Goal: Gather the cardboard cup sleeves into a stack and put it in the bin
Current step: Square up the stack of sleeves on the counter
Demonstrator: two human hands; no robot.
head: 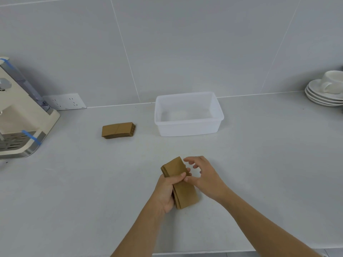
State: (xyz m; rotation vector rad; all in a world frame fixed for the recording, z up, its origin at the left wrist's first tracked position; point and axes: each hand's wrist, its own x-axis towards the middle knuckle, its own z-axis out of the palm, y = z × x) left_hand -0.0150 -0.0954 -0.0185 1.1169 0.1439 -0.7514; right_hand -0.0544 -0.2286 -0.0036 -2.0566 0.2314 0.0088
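Spanning the frame, grey desk (74,201); coffee machine (16,112) far left, saucers (323,95) far right. Clear bin (188,125) sits far centre, empty. Second stack (118,130) lies left of it, untouched. Near centre, left hand (165,191) clamps the sleeves (182,184); right hand (204,177) loose, fingers spread, grip on nothing. Risk: uneven edges, so sleeves may fan out and slip while squaring.

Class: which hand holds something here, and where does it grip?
The left hand grips the stack of cardboard sleeves around its middle; the right hand is open beside it.
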